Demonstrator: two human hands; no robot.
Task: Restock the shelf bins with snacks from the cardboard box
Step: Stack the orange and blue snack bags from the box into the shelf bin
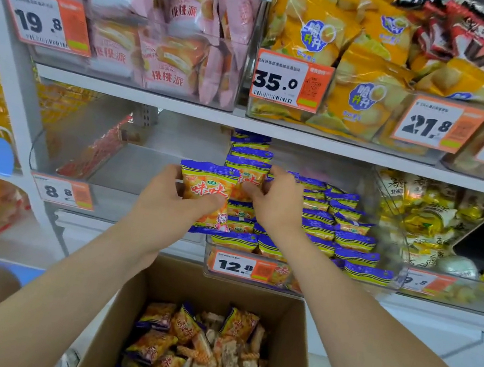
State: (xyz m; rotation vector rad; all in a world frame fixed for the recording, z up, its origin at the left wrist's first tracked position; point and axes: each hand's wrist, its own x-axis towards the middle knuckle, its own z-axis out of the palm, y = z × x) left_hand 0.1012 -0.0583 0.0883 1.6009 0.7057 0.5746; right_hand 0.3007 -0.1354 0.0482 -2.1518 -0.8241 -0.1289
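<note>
My left hand (165, 199) grips an orange snack packet with blue ends (208, 197), held upright in front of the middle shelf. My right hand (276, 201) pinches another packet of the same kind (249, 178) standing in the clear bin (250, 280) marked 12.8. Rows of matching blue-topped packets (338, 230) fill that bin to the right of my hand. Below, an open cardboard box (289, 333) holds several loose orange packets (192, 350).
To the left stands a nearly bare clear bin (86, 155) tagged 8.8. On the right is a bin of yellow-and-white snacks (436, 227). The upper shelf carries bins of pink cakes (163, 31) and yellow chip bags (349, 57).
</note>
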